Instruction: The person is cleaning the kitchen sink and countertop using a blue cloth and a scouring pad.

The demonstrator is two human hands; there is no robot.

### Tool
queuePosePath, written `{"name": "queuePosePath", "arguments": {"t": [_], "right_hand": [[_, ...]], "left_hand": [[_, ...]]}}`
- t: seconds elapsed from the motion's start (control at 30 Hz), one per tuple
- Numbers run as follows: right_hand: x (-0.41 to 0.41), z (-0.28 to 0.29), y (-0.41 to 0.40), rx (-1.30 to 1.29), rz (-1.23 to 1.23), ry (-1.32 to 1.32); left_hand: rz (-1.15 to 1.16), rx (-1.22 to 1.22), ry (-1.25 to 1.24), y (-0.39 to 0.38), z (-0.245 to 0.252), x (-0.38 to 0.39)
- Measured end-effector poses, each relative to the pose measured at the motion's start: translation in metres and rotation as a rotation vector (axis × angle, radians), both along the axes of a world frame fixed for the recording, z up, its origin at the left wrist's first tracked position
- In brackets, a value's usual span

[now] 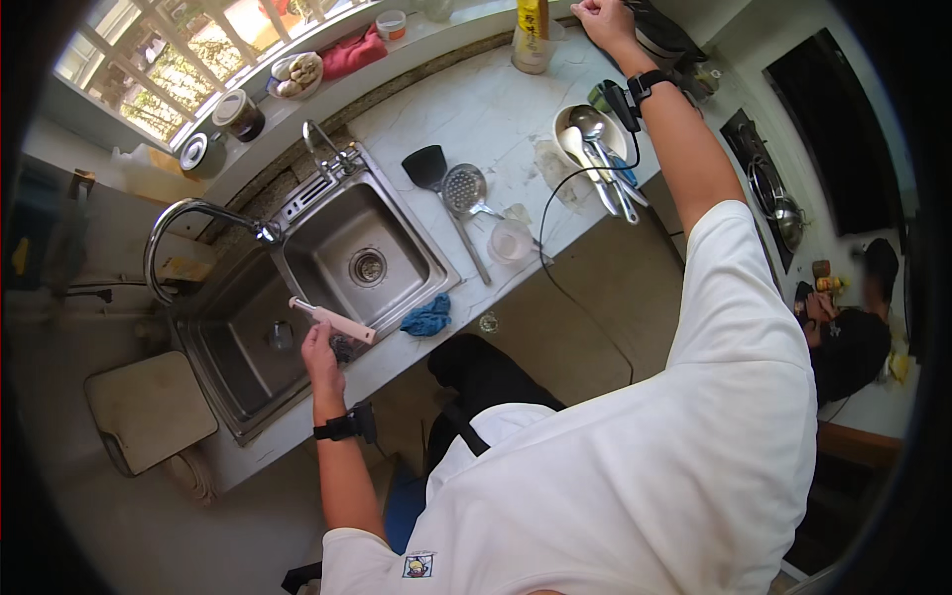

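Note:
My left hand (322, 355) grips a pink-handled kitchen utensil (346, 325) over the front edge of the double steel sink (439, 274). A short metal shaft shows at the utensil's upper left end. Behind that hand, a dark scouring pad (341, 348) is partly hidden on the sink's edge. Far off at the upper right, my right hand (606, 22) is raised near a dark bag-like thing (654, 33), its fingers curled; whether they hold anything is unclear. Below that forearm, a white bowl (559, 123) holds ladles, spoons and other utensils, with several handles sticking out over the counter's edge.
A black spatula (425, 167), a perforated skimmer (465, 190), a clear plastic cup (509, 242) and a blue cloth (426, 316) lie right of the sink. A curved faucet (160, 230) rises behind it. A cutting board (152, 413) leans at left. Another person (851, 349) is at far right.

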State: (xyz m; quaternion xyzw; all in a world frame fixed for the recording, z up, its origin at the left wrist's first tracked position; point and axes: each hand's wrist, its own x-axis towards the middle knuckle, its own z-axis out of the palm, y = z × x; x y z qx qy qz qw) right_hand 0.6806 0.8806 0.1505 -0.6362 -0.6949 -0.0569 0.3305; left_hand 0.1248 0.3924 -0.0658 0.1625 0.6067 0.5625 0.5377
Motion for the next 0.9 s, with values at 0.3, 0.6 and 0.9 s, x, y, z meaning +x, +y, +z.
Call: {"name": "queuePosePath", "arguments": {"t": [0.3, 0.6, 0.9], "right_hand": [[0.152, -0.053, -0.061, -0.499, -0.233, 0.164], [0.205, -0.205, 0.058, -0.646, -0.118, -0.122], [0.194, -0.228, 0.085, -0.680, 0.021, -0.044]], "left_hand": [[0.161, -0.034, 0.060, -0.015, -0.005, 0.043], [0.289, -0.125, 0.078, 0.016, 0.029, 0.119], [0.401, -0.189, 0.078, 0.027, 0.049, 0.162]]}}
